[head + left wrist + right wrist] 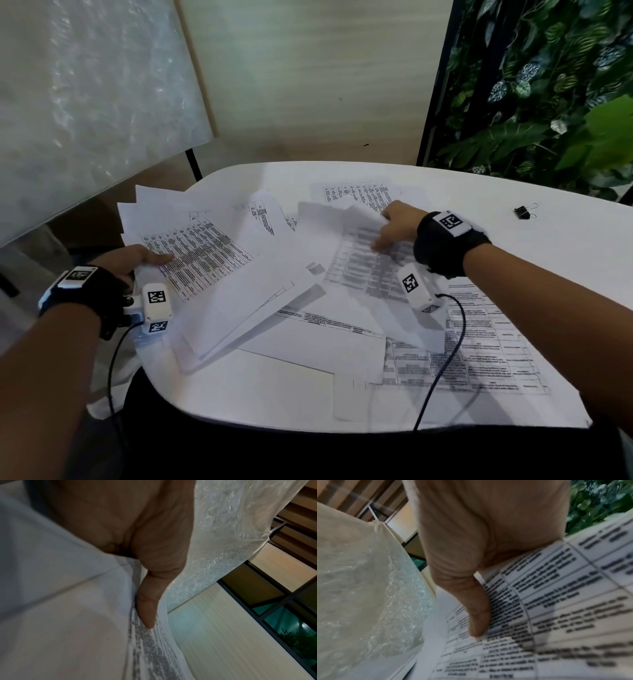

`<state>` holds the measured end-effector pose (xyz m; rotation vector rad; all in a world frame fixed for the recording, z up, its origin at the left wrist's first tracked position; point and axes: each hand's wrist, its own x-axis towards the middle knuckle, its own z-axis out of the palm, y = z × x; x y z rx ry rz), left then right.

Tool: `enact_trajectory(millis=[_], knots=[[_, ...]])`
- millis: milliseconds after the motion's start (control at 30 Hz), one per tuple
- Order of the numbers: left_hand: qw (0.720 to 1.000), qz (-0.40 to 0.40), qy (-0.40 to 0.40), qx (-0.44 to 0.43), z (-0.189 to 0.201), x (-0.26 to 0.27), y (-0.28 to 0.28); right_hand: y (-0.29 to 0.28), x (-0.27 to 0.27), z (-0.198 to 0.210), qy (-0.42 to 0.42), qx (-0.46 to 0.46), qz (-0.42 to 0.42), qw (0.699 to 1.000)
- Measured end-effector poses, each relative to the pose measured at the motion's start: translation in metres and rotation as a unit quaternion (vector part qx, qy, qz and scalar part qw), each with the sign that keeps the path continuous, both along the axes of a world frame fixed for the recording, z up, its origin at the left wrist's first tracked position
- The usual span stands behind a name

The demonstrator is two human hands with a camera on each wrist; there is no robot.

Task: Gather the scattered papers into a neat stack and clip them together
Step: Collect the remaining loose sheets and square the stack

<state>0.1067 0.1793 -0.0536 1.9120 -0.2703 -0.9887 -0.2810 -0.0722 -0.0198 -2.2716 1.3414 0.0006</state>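
Mostly white table (565,246), scattered papers (308,329), leafy wall (548,85) behind

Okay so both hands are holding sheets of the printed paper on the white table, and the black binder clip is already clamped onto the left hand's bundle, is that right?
Not quite. Both hands do hold printed white paper sheets: the left hand a bundle, the right hand a table-printed page. But the small black metal binder clip lies loose on the white rounded table, far right and clear of all paper. The head view shows it.

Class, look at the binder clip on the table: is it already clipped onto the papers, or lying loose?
Loose. The binder clip lies alone on the bare table, apart from the papers.
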Motion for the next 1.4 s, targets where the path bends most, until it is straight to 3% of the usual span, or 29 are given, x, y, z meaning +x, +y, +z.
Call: enact_trajectory(millis=[167,267,367,467,533,600,633,700,833,933,1200,1400], knots=[[1.000,-0.022,0.005,-0.011,-0.001,0.001,0.002,-0.030,-0.023,0.054,-0.069,-0.163,-0.021,0.984],[1.000,-0.025,0.003,-0.011,-0.002,0.002,0.002,-0.045,-0.036,0.088,-0.196,-0.219,-0.064,0.954],[0.999,-0.030,0.005,-0.012,-0.004,0.004,0.002,-0.045,-0.038,0.116,-0.376,-0.246,-0.116,0.886],[0.999,-0.033,0.016,-0.013,-0.003,0.006,0.002,-0.040,-0.023,0.129,-0.561,-0.216,-0.129,0.789],[0.999,-0.034,0.005,-0.016,-0.003,0.006,0.001,-0.035,0.000,0.125,-0.645,-0.173,-0.156,0.727],[0.999,-0.031,-0.002,-0.017,-0.001,0.004,0.001,-0.027,0.030,0.111,-0.684,-0.114,-0.180,0.698],[0.999,-0.031,-0.007,-0.016,-0.002,0.002,0.000,-0.021,0.047,0.100,-0.684,-0.082,-0.187,0.700],[0.999,-0.030,-0.016,-0.013,-0.002,-0.002,-0.001,-0.010,0.080,0.070,-0.646,-0.023,-0.209,0.734],[0.999,-0.028,-0.018,-0.012,-0.002,0.000,-0.002,0.020,0.126,0.006,-0.412,0.057,-0.172,0.893],[0.999,-0.029,0.000,-0.017,-0.005,0.007,0.000,0.036,0.143,-0.021,-0.222,0.054,-0.089,0.969],[0.998,-0.046,0.020,-0.035,-0.003,0.004,0.006,0.038,0.146,-0.010,-0.052,-0.031,-0.054,0.997],[0.998,-0.042,0.031,-0.029,-0.001,0.003,0.005,0.027,0.115,-0.006,-0.034,-0.054,-0.043,0.997]])
